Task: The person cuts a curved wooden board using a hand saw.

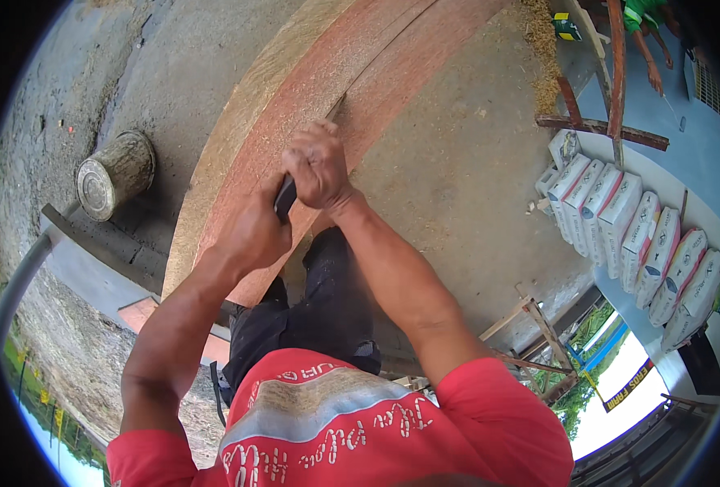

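Both my hands are closed around a black-handled tool (286, 197) that looks like a handsaw seen edge-on; its blade is mostly hidden. My left hand (256, 231) grips the near end of the handle. Just ahead of it, my right hand (317, 162) is wrapped round the tool, its fingers curled. Past the right hand, a narrow dark blade tip shows against a long reddish-brown timber board (274, 130). A thin dark line runs lengthwise along the board from the blade to the top of the view. A lighter tan band follows the board's left side.
A grimy bucket (116, 174) lies on the concrete at left, near a curved grey pipe (20, 284). Several white sacks (616, 207) lean in a row at right. Wooden framing (616, 73), sawdust (541, 57) and another person's arm (650, 61) are at upper right.
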A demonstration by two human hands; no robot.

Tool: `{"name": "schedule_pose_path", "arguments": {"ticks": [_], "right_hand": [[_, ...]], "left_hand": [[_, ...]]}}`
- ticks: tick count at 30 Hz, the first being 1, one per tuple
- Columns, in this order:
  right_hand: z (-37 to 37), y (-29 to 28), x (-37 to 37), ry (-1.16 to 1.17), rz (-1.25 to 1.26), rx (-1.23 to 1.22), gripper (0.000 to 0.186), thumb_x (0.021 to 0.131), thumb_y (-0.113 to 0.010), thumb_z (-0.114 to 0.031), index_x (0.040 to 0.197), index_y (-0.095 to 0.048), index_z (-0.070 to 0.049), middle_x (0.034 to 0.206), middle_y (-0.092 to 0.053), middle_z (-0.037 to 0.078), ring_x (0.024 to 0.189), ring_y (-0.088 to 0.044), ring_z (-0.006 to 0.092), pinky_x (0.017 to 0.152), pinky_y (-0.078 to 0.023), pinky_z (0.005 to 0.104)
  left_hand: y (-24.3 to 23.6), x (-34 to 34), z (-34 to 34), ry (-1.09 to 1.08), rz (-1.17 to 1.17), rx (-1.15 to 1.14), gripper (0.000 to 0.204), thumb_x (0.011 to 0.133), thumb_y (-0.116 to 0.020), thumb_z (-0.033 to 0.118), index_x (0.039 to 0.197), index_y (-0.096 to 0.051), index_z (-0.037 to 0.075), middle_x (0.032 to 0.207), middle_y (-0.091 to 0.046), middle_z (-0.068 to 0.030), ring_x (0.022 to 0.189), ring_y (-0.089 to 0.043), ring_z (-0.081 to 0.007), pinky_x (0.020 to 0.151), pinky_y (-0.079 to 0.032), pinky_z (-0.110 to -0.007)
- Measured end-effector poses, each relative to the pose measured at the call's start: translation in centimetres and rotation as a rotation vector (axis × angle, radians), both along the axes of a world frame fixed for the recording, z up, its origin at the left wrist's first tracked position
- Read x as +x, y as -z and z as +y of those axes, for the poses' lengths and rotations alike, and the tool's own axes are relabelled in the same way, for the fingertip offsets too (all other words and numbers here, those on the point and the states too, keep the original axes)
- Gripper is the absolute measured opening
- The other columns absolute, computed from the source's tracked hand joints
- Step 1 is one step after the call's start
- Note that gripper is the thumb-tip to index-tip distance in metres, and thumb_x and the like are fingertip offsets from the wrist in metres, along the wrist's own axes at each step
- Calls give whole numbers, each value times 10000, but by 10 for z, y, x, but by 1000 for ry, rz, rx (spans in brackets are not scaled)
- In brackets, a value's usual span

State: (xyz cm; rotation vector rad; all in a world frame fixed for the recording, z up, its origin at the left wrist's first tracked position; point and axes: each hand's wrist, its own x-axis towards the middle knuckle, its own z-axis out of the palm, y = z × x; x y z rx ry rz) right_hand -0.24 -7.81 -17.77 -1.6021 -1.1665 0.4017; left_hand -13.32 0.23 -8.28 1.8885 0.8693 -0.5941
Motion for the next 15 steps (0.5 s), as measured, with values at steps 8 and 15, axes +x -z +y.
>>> {"name": "schedule_pose_path", "arguments": {"ticks": [8,15], "right_hand": [[-24,-60,-75,-34,121,-44,247,871,-582,-243,663,-578,-109,656,-494,67,708,-512,277,838,-350,422],[-9,-17,-33,39,73,-32,273,886,-538,-212,641,-555,-95,627,-485,80,660,-496,279,828,-361,427]], "left_hand": [[-68,-74,-18,-57,58,-109,667,788,-631,34,1430,-461,-20,856,-664,-348,817,-668,-516,736,-536,-529],[-18,-28,-5,32,-25,13,558,788,-592,0,1340,-511,-29,853,-669,-346,850,-678,-505,749,-541,-534]]}}
